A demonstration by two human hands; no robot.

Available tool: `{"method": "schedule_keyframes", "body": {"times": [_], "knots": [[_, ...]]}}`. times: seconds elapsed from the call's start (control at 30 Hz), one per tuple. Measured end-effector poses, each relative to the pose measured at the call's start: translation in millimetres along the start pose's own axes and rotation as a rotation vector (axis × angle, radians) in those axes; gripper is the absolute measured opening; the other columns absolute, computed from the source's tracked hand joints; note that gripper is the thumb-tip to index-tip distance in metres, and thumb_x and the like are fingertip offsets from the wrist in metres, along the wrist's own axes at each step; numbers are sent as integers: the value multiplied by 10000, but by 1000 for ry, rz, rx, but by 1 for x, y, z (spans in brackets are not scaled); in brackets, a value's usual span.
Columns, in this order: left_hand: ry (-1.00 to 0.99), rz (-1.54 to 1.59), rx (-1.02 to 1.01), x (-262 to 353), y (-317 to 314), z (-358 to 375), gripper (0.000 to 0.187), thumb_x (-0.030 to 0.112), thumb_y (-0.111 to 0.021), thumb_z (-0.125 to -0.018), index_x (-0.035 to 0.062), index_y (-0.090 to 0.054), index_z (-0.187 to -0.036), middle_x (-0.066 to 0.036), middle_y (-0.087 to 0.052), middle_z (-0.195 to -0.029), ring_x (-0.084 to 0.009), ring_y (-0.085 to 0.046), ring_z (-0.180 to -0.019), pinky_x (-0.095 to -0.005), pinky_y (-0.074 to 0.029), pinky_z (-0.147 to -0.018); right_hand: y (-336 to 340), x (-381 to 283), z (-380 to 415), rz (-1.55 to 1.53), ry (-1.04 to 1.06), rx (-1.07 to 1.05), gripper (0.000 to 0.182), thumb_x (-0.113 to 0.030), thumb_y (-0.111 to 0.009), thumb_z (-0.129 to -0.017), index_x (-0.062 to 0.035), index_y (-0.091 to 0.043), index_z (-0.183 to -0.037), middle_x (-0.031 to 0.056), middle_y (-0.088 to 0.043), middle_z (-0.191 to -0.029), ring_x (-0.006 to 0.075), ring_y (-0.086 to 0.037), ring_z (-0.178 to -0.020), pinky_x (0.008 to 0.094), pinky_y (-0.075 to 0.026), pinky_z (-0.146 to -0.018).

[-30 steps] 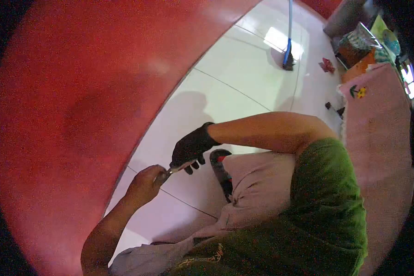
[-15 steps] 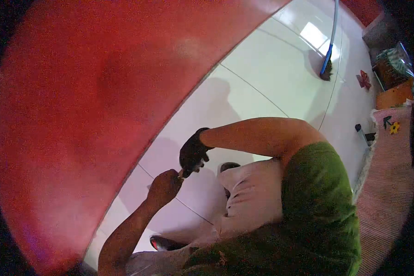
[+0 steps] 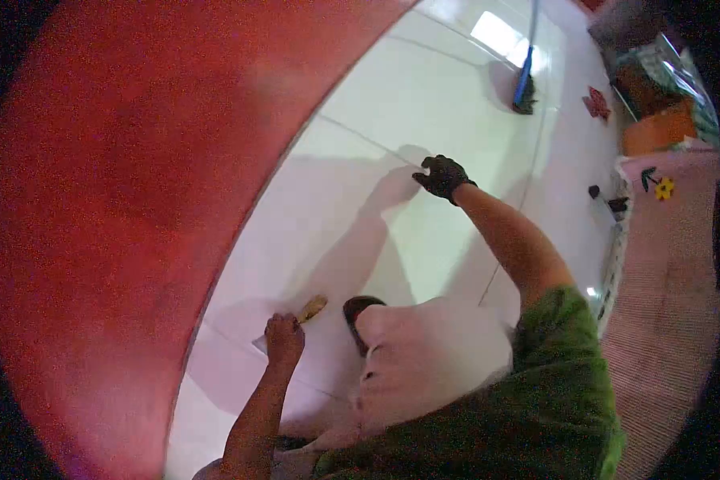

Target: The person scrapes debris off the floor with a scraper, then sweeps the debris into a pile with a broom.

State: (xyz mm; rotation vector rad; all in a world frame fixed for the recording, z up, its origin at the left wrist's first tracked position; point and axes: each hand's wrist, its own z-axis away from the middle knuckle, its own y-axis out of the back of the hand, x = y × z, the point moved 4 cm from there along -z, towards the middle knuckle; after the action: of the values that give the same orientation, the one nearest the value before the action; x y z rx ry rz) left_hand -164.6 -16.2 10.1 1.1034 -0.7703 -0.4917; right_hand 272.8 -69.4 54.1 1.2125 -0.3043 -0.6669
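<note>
My left hand (image 3: pixel 285 338), bare, is closed around the middle of what looks like a putty knife (image 3: pixel 314 307). Its tan handle sticks out past the fingers, and a greyish flat blade shows on the other side, close to the red wall. Far from it, my right hand (image 3: pixel 442 178) wears a black glove and reaches out over the pale tiles with its fingers apart and slightly curled. Nothing shows in that hand. Below my arms are my light trousers and one dark shoe (image 3: pixel 362 308).
A red wall (image 3: pixel 160 176) fills the left side, meeting the white tiled floor (image 3: pixel 424 88) along a slanting edge. A blue-ended broom (image 3: pixel 525 84) stands ahead. To the right are a red leaf-shaped piece (image 3: pixel 596 104), an orange box (image 3: pixel 660 128) and a pink ribbed mat (image 3: pixel 664 272).
My gloved right hand has left the left hand and swung forward to the right, its fingers opening. The left hand keeps the putty knife, whose handle now shows more. The view has shifted.
</note>
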Motion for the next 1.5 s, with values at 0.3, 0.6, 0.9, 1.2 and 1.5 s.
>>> {"method": "schedule_keyframes", "body": {"times": [0.3,0.6,0.9,1.2,1.5], "knots": [[-111,-73,160,64,28,-85,214,86,-529,-657,61,-512,-869,-101,-493,-815,-290,-478,-797,-410,-350,-705,-55,138,48,-82,-650,495,503,-419,-482,-726,-68,-444,-1085,148,-417,-1096,293,-390,-1023,436,-324,-825],[-119,-62,248,144,0,-201,394,52,-434,-747,66,-390,-1138,-174,-243,-1251,-335,-184,-1184,-496,-130,-956,-30,157,25,-17,-523,920,417,-375,-531,-712,-44,-505,-965,155,-497,-989,294,-443,-964,417,-321,-802],[-13,-34,142,143,7,-207,444,260,-349,-803,30,-313,-1181,-210,-169,-1300,-365,-109,-1213,-563,-3,-932,68,241,-104,-125,-516,908,691,-317,-703,-557,-66,-400,-1126,141,-540,-952,300,-525,-876,361,-423,-754],[20,4,105,134,3,-208,483,280,-427,-755,113,-299,-1190,-182,-224,-1286,-352,-186,-1195,-575,-39,-929,144,340,-214,-217,-841,454,565,-528,-463,-695,-30,-501,-960,177,-548,-941,329,-508,-923,378,-391,-790],[17,122,140,136,13,-208,458,272,-432,-758,125,-324,-1177,-154,-224,-1291,-324,-178,-1204,-578,-48,-928,117,282,-148,82,-477,481,379,-385,-445,-770,-36,-505,-906,148,-561,-886,296,-535,-849,356,-409,-714]]}}
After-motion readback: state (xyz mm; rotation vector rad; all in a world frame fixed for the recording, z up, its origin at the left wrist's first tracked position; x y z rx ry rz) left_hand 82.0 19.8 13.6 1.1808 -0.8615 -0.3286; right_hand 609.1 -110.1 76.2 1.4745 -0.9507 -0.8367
